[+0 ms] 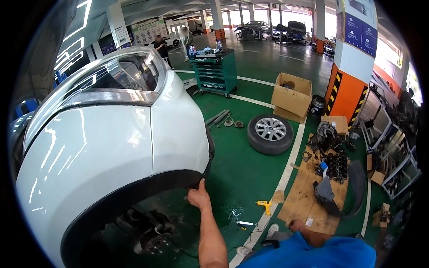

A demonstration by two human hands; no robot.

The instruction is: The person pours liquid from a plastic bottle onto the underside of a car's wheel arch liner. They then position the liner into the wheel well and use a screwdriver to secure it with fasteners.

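Observation:
My left hand [199, 196] is closed on the rear lower end of the black wheel arch trim [134, 188] on a white car [111, 143]. Its thumb presses on the outer face, and the other fingers curl behind the edge. Under the arch the wheel is off, leaving the brake disc hub [152, 241] with its studs bare. My right hand [296, 225] is low, close to my body in the blue shirt; its fingers are too hidden to read. On the green floor nearby lie a yellow glue gun [264, 206] and a utility knife [241, 227].
An alloy wheel [270, 133] lies flat behind the car. Cardboard [295, 203] at right holds engine parts [335, 165] and a black wheel arch liner [356, 190]. Beyond stand a carton [292, 96], a green tool cabinet [216, 73] and an orange-based pillar [344, 91]. Two people are farther back.

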